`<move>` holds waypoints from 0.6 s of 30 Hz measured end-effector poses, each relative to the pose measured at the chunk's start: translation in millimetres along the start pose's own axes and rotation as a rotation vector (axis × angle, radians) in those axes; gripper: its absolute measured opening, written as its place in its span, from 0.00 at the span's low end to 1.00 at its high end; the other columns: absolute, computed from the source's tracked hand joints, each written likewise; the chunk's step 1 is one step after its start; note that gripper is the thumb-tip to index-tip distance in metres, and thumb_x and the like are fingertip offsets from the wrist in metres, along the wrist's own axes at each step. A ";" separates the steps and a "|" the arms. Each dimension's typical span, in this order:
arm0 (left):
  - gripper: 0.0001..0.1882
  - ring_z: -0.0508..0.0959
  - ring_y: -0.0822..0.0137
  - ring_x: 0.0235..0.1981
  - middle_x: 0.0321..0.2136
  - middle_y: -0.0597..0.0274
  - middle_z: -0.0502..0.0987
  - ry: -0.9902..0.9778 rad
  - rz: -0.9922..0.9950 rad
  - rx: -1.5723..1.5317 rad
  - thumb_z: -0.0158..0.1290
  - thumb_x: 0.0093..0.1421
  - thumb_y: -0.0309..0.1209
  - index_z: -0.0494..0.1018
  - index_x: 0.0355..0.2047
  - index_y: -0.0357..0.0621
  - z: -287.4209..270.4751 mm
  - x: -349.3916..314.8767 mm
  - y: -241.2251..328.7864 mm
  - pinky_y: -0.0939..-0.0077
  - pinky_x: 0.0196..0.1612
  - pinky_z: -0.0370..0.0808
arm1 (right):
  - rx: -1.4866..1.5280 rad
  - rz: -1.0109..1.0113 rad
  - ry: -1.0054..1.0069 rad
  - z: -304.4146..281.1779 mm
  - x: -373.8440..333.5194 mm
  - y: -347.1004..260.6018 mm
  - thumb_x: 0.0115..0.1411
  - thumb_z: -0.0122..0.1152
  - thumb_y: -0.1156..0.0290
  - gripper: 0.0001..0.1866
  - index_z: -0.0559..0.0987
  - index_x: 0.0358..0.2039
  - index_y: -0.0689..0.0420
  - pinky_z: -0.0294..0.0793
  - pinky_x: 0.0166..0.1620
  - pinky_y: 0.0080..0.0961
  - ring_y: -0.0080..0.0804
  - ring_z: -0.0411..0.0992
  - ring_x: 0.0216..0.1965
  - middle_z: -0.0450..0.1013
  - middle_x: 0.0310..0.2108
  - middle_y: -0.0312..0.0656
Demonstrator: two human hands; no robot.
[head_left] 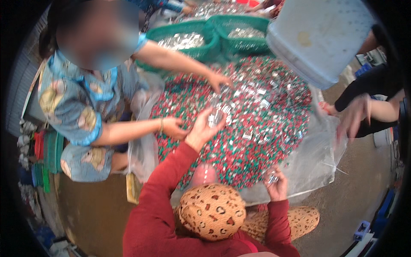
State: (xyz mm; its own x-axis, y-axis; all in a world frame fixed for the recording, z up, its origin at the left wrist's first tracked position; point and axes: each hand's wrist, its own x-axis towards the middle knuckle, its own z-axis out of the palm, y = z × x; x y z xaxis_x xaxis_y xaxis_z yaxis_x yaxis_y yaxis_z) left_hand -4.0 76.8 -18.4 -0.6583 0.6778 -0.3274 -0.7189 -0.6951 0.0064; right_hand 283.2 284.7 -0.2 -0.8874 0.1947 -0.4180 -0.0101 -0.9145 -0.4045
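Observation:
In front of me spreads a wide heap of small red and green pieces (184, 103) mixed with shiny silver pieces (265, 104). My left hand (201, 128) reaches over the middle of the heap, its fingers curled round a few small silver pieces (212, 120). At the heap's near right edge, my right hand (278, 185) is closed on small silver pieces (272, 176) too. What exactly these pieces are is too small to tell. A co-worker's hand (218, 80) hovers just beyond my left hand, and that person's other hand (173, 127) lies beside my left wrist.
Translucent sheeting (317, 165) lies under the heap. Two green baskets (214, 32) with silver pieces stand at the far side. A pale blue plastic bin (321, 38) is tilted over the far right. Another person's blurred hand (357, 115) is at the right. My patterned knee (212, 210) is close in front.

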 end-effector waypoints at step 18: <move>0.20 0.72 0.64 0.47 0.44 0.56 0.71 -0.501 -0.164 1.576 0.48 0.60 0.37 0.67 0.49 0.39 116.0 171.6 -24.2 0.68 0.44 0.74 | 0.260 -0.173 0.139 19.8 -2.3 2.2 0.50 0.44 0.86 0.29 0.59 0.56 0.59 0.70 0.46 0.34 0.37 0.65 0.40 0.64 0.39 0.46</move>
State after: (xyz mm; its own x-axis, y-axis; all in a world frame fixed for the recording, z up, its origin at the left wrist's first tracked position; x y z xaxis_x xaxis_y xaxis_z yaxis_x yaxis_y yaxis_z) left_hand -125.4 237.7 34.8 -0.3357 0.9359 -0.1068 -0.0837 0.0832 0.9930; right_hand 276.1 275.3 16.0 -0.7914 0.3847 -0.4752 -0.2876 -0.9201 -0.2658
